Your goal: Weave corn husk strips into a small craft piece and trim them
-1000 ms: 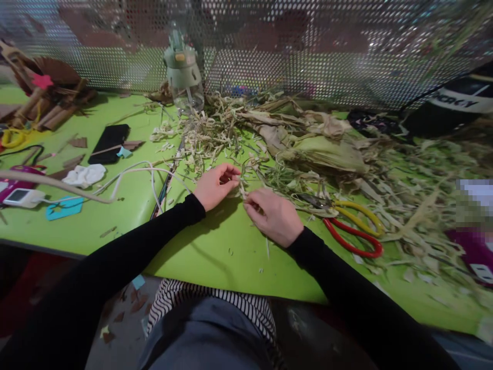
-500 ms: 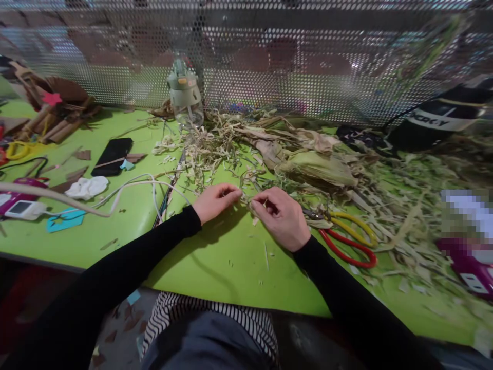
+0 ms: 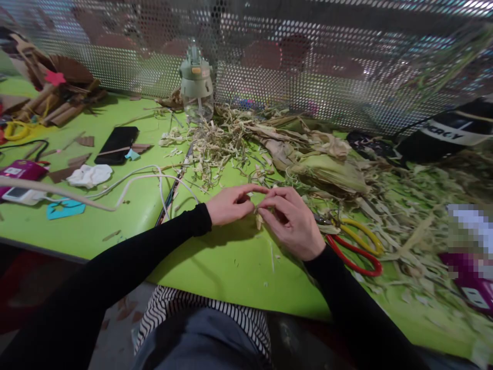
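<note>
A small pale piece of corn husk (image 3: 259,222) shows just below the fingertips of my right hand (image 3: 295,221), which are pinched together around it. My left hand (image 3: 234,203) meets it from the left, with its index finger reaching to the right fingers and its thumb beside the husk piece. Whatever lies between the left fingertips is too small and hidden to make out. Close to the right wrist lie scissors with one yellow and one red handle (image 3: 356,259), their blades partly under husk scraps. Behind both hands spreads a heap of dried corn husks (image 3: 327,172).
A clear bottle with a green lid (image 3: 196,82) stands at the mesh screen. On the left are a black phone (image 3: 117,145), a crumpled white tissue (image 3: 89,176), a white cable (image 3: 159,192) and a purple glue gun (image 3: 23,174). A black bottle (image 3: 439,136) leans at the right.
My hands have come together, the left one's index finger now stretched across to the right fingers. The head view has shifted slightly.
</note>
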Action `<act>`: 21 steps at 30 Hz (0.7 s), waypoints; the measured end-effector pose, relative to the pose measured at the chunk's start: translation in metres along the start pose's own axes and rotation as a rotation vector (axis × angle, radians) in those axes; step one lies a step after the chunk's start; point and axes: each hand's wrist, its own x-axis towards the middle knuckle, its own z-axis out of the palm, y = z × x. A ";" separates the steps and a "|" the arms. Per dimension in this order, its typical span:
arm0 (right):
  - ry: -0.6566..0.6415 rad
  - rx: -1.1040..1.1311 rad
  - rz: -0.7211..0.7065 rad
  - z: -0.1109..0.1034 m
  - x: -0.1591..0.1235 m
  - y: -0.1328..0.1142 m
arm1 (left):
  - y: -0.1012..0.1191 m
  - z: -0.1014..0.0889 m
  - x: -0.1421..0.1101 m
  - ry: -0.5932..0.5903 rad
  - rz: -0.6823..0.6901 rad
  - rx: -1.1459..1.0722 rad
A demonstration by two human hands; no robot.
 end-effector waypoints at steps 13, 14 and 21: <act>-0.065 0.027 0.026 -0.006 -0.006 0.006 | 0.001 0.003 -0.001 -0.147 -0.212 -0.145; -0.059 0.036 0.035 -0.006 -0.006 0.005 | 0.001 0.004 -0.001 -0.160 -0.236 -0.212; -0.042 0.032 0.174 -0.006 -0.010 0.001 | -0.003 0.012 -0.002 -0.056 -0.192 -0.261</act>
